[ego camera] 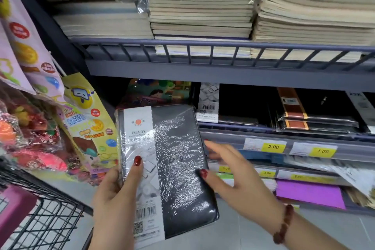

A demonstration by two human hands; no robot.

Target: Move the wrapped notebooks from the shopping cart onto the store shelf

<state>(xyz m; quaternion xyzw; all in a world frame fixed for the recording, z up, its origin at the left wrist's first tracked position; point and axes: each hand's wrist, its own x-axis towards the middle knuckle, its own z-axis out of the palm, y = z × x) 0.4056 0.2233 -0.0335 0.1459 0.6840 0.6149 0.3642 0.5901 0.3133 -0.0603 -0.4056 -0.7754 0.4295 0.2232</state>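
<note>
A plastic-wrapped black notebook (pixel 178 160) with a white "DIARY" band fills the middle of the head view, held up in front of the store shelf (pixel 223 71). My left hand (pixel 119 195) grips its left edge from below, thumb on the white band. My right hand (pixel 233 170) is at its right edge, fingers spread and blurred, thumb touching the cover. The black wire shopping cart (pixel 46 209) is at the lower left; what it holds is out of view. More wrapped black notebooks (pixel 314 122) lie on the shelf level behind.
Stacks of beige notebooks (pixel 203 6) fill the upper shelf behind a grey rail. Yellow price tags (pixel 273 146) line the lower shelf edges. Colourful toy packets (pixel 81 119) hang at the left. Purple paper (pixel 308 193) lies on a low shelf.
</note>
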